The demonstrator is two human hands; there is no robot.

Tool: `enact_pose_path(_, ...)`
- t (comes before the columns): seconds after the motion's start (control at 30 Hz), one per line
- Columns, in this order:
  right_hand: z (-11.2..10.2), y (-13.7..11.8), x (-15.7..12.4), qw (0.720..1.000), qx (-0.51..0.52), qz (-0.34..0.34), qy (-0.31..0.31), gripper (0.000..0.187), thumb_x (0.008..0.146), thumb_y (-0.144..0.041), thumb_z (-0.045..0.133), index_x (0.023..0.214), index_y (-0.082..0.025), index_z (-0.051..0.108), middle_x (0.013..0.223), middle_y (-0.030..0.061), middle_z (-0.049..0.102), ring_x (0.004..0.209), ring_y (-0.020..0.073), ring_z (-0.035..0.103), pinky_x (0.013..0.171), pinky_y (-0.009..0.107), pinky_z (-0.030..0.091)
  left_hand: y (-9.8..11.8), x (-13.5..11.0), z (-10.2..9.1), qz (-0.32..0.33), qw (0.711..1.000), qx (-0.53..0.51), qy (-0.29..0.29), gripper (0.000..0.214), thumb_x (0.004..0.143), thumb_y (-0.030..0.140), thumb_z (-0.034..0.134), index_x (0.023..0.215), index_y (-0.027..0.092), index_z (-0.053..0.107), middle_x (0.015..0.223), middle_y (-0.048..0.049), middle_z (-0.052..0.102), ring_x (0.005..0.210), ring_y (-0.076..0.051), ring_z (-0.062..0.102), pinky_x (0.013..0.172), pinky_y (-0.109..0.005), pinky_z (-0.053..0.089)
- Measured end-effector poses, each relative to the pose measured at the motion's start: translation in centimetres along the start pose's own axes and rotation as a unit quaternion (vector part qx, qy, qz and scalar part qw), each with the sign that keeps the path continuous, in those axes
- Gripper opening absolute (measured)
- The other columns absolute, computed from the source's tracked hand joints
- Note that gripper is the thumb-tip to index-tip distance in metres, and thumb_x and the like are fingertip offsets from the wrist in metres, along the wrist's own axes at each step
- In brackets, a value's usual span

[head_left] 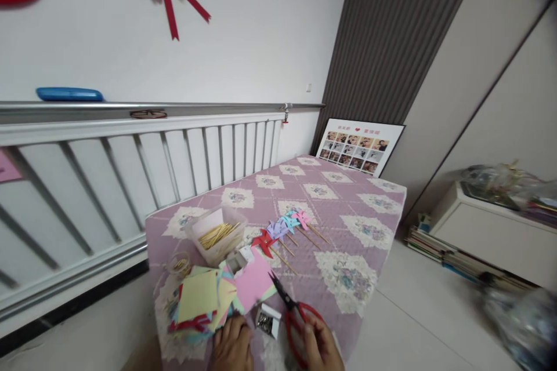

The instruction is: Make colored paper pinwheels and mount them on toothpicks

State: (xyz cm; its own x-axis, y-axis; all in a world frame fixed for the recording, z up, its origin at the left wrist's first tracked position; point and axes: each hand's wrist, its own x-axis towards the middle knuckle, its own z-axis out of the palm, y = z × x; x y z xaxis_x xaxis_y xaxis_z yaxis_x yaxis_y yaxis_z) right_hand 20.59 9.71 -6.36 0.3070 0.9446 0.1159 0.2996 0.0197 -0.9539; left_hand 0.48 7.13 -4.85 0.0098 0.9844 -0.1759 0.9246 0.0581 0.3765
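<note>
My right hand grips a pair of scissors by one of its red handles, and the dark blades point up and left. Near the lower edge of the paper pile, my left hand rests palm down with its fingers stretched out and holds nothing. Yellow paper squares lie on top of that pile, with red scraps beneath. A pink paper square sits just beyond the scissor tips. Between my hands stands a small open box of tiny metal pieces.
Several paper pinwheels on sticks lie mid-table. A clear tub of wooden sticks is behind the papers, beside a small round container. The patterned tablecloth covers the table. A radiator runs along the left, and a photo board leans at the far end.
</note>
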Motion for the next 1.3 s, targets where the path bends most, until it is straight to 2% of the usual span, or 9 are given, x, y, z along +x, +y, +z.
enact_pose_path(0.17,3.1,0.0,-5.8,0.999,-0.022,0.022,-0.015,0.047,0.078,-0.067,0.044,0.076,-0.025,0.065,0.061,0.0020,0.068,0.058,0.0226,0.063,0.055,0.030,0.052,-0.8,-1.3,-0.2,0.043,0.995,-0.056,0.066,0.030,0.082,0.016,0.040,0.103,0.023,0.060,0.120,-0.0042,0.056,0.115,-0.021,0.044,0.097,-0.034,0.028)
enact_pose_path(0.27,4.4,-0.1,-7.8,0.998,-0.048,-0.011,-0.029,0.051,0.077,-0.070,0.042,0.070,-0.024,0.062,0.061,0.0026,0.066,0.059,0.0226,0.062,0.060,0.031,0.051,-1.2,-1.4,-0.2,0.055,0.991,-0.080,0.089,0.026,0.080,0.015,0.045,0.100,0.022,0.060,0.116,-0.0041,0.056,0.113,-0.021,0.044,0.097,-0.034,0.029)
enact_pose_path(0.43,5.0,-0.8,-8.5,0.988,-0.100,-0.058,-0.098,0.045,0.080,-0.063,0.045,0.075,-0.022,0.063,0.073,0.0070,0.071,0.069,0.0252,0.066,0.067,0.032,0.052,-2.0,-2.6,0.2,0.105,0.969,-0.140,0.175,0.028,0.074,0.006,0.047,0.094,0.020,0.060,0.111,-0.0055,0.057,0.106,-0.021,0.047,0.095,-0.036,0.034)
enact_pose_path(0.6,5.3,-0.3,-8.4,0.979,-0.144,-0.083,-0.121,0.039,0.084,-0.055,0.043,0.080,-0.022,0.063,0.078,0.0080,0.072,0.073,0.0252,0.068,0.068,0.031,0.053,-3.8,-4.9,-1.1,0.189,0.943,-0.196,0.191,0.024,0.077,0.005,0.044,0.088,0.019,0.060,0.094,-0.0060,0.060,0.091,-0.018,0.054,0.083,-0.032,0.044)
enact_pose_path(0.73,5.5,0.1,-8.5,0.970,-0.172,-0.111,-0.135,0.036,0.087,-0.050,0.042,0.085,-0.021,0.063,0.081,0.0088,0.073,0.076,0.0251,0.068,0.070,0.033,0.053,-7.9,-3.2,-4.2,0.115,0.957,-0.140,0.228,0.026,0.079,0.009,0.045,0.098,0.018,0.059,0.104,-0.0084,0.061,0.101,-0.021,0.053,0.092,-0.037,0.042)
enact_pose_path(0.8,5.6,0.1,-8.5,0.967,-0.181,-0.116,-0.140,0.034,0.088,-0.047,0.041,0.085,-0.020,0.062,0.081,0.0085,0.072,0.075,0.0248,0.068,0.069,0.033,0.053,-10.2,-1.4,-5.6,0.067,0.966,-0.104,0.227,0.029,0.080,0.014,0.047,0.107,0.016,0.058,0.113,-0.0111,0.059,0.109,-0.023,0.050,0.098,-0.040,0.039)
enact_pose_path(0.93,5.6,0.0,-8.6,0.961,-0.200,-0.126,-0.141,0.032,0.088,-0.044,0.040,0.083,-0.021,0.061,0.079,0.0076,0.072,0.073,0.0246,0.068,0.068,0.033,0.053,-13.1,1.3,-7.1,0.069,0.975,-0.077,0.195,0.038,0.075,0.020,0.057,0.113,0.014,0.057,0.122,-0.0139,0.055,0.119,-0.027,0.046,0.104,-0.042,0.033)
enact_pose_path(1.1,5.7,0.0,-8.6,0.959,-0.207,-0.138,-0.137,0.031,0.089,-0.043,0.039,0.084,-0.021,0.061,0.079,0.0079,0.072,0.072,0.0243,0.069,0.067,0.032,0.053,-13.8,2.3,-7.0,0.078,0.986,-0.058,0.138,0.048,0.070,0.031,0.066,0.114,0.014,0.058,0.121,-0.0158,0.058,0.114,-0.030,0.050,0.100,-0.042,0.037)
enact_pose_path(1.3,5.6,0.0,-8.7,0.955,-0.218,-0.146,-0.139,0.032,0.089,-0.044,0.039,0.083,-0.022,0.061,0.079,0.0075,0.072,0.073,0.0239,0.068,0.066,0.032,0.053,-14.0,2.3,-7.1,0.081,0.988,-0.059,0.121,0.034,0.072,0.028,0.062,0.105,0.017,0.061,0.120,-0.0133,0.058,0.113,-0.027,0.051,0.098,-0.039,0.037)
